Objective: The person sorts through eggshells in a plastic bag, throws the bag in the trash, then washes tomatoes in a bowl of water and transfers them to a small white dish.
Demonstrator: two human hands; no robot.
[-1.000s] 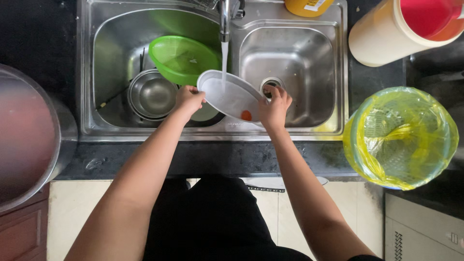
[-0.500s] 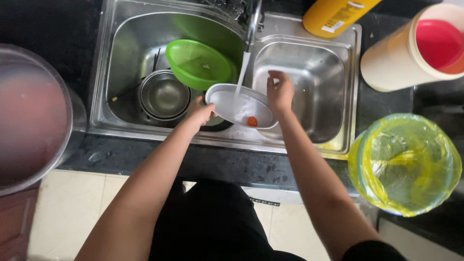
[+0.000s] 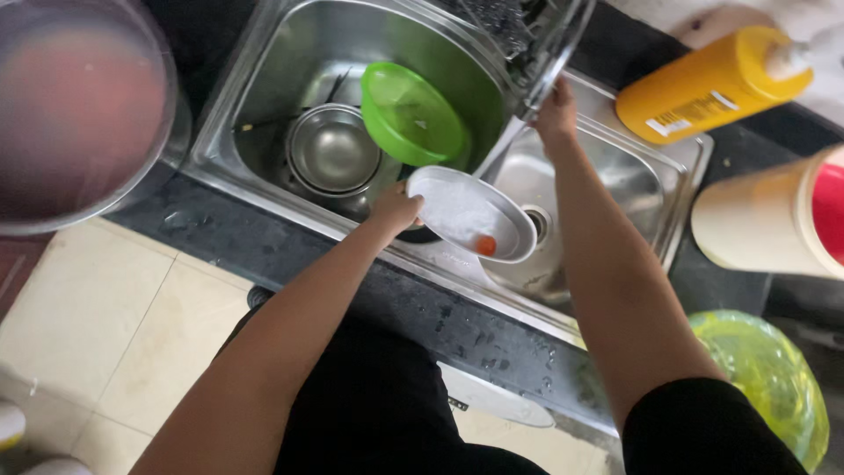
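Right now we hold a white plastic lid [image 3: 470,215] by its near edge with our left hand [image 3: 396,209], fingers closed on the rim, and it sits tilted over the divider between the two basins of the steel sink [image 3: 264,92]. A small orange spot shows on the lid's lower right side. A thin stream of water [image 3: 498,149] runs down onto the lid from above. Our right hand [image 3: 557,113] is raised to the tap [image 3: 563,53] at the back of the sink; its fingers seem curled against the tap, though we cannot tell how firmly they grip it.

In the left basin a green plastic bowl [image 3: 411,114] leans on its side, just beside a steel bowl [image 3: 334,151] that sits upright. The right basin shows its drain [image 3: 538,222] partly behind the lid. On the dark counter to the right lie a yellow squeeze bottle [image 3: 703,88] and a cream jug with a red lid [image 3: 774,220]. A yellow-green plastic bag [image 3: 774,378] sits nearer to us, and a large pinkish bowl [image 3: 70,105] stands at the far left.
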